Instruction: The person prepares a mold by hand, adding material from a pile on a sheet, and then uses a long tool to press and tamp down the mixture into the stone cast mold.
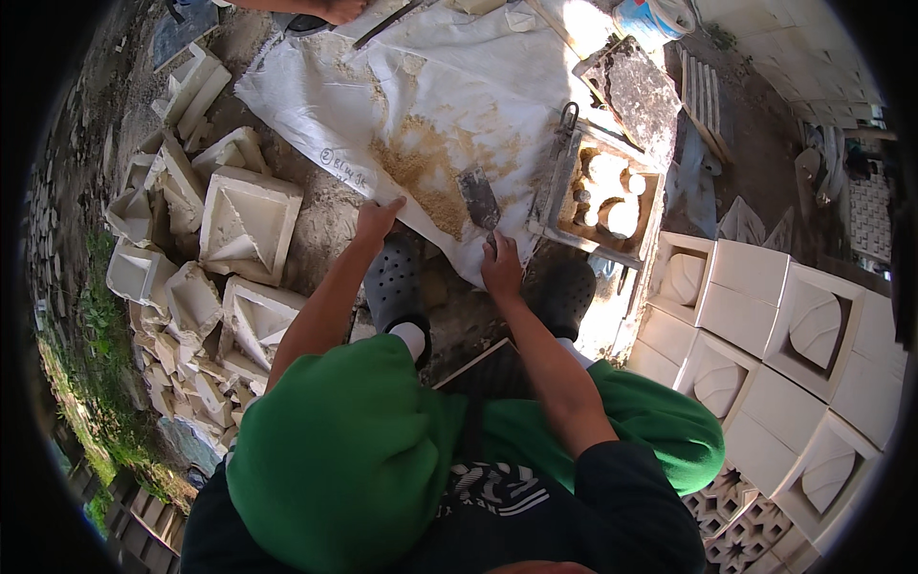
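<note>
My left hand presses on the near edge of a white woven sack spread on the ground, fingers bent on the cloth. My right hand grips the handle of a small trowel, whose grey blade lies on a patch of yellow-brown sand heaped on the sack. Below the hands are my two dark perforated clogs and green trousers.
A metal mould frame with pale lumps inside sits right of the sack. Finished square cast blocks with leaf reliefs are stacked at right. Broken white cast pieces pile up at left. Another person's hand shows at the top.
</note>
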Motion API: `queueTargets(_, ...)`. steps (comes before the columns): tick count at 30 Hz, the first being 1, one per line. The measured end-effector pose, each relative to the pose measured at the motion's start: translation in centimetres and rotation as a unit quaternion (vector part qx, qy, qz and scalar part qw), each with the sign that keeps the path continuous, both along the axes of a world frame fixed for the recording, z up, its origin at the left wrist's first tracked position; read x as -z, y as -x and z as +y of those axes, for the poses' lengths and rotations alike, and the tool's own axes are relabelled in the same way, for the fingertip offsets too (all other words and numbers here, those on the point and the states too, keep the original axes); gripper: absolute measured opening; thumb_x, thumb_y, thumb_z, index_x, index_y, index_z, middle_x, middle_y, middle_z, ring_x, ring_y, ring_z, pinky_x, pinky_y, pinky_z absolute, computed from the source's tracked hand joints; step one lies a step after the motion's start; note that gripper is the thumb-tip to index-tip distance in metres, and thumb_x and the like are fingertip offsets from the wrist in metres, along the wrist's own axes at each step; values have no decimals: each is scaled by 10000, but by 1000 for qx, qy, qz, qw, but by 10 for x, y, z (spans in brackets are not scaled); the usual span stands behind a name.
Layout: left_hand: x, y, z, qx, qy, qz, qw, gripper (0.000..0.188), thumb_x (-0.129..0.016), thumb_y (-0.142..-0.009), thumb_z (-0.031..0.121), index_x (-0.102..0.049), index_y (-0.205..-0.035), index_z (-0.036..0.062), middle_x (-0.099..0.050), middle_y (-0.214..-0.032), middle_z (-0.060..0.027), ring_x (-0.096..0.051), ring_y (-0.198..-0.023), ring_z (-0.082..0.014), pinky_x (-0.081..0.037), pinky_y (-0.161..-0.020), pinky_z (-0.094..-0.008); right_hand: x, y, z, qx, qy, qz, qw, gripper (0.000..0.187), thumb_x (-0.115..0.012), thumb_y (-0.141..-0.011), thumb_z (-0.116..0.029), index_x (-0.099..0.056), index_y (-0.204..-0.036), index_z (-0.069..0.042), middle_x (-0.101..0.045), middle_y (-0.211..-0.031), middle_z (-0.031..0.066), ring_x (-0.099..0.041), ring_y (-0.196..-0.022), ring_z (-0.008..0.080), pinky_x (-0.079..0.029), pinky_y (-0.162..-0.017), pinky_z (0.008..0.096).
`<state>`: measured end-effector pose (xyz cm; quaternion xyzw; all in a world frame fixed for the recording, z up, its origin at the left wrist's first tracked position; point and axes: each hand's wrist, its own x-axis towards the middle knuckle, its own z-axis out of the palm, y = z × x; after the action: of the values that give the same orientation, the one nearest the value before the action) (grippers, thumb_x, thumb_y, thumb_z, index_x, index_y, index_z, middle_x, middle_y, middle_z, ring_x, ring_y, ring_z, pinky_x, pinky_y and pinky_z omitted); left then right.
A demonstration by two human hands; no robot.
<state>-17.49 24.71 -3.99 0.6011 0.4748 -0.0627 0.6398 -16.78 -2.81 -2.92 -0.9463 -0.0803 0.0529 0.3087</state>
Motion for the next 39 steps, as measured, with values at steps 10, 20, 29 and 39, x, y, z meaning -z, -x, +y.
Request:
queueTargets(10,-29,-13,-26,-170,199,-92,961,407,-653,-837,215,-561,-1099,-83,-628,-969,-158,-643,-846,-268,-530,-737,-393,-6,-10,-11,-41,-26,26,998,348,-596,-902,-204,-585,-1200,-26,-587,-1116,157,-601,-997,366,-493,-824,420)
queueTargets(20,-35,-20,-37,-243,279,-132,920,444,-559,-914,231,-448,-1293,28,-569,-1188,-139,-590,-1075,-313,-493,-924,-495,-7,-43,-3,-106,-127,46,985,315,-601,-903,-205,-621,-1150,-10,-616,-1036,201,-605,-987,362,-483,-845,409)
queueTargets(29,-17,-33,-21,-358,298,-180,866,469,-577,-928,233,-445,-1330,31,-561,-1222,-155,-572,-1105,-334,-453,-976,-501,4,-50,56,-68,-49,0,996,377,-570,-919,-249,-594,-1182,21,-604,-1084,231,-589,-1015,398,-480,-859,444)
queueTargets(39,-22,-26,-13,-325,321,-193,868,443,-492,-962,288,-477,-1311,15,-590,-1227,-139,-581,-1109,-329,-447,-993,-454,-1,-74,69,-99,-138,15,985,326,-588,-899,-221,-627,-1126,10,-636,-992,221,-607,-956,403,-480,-849,445)
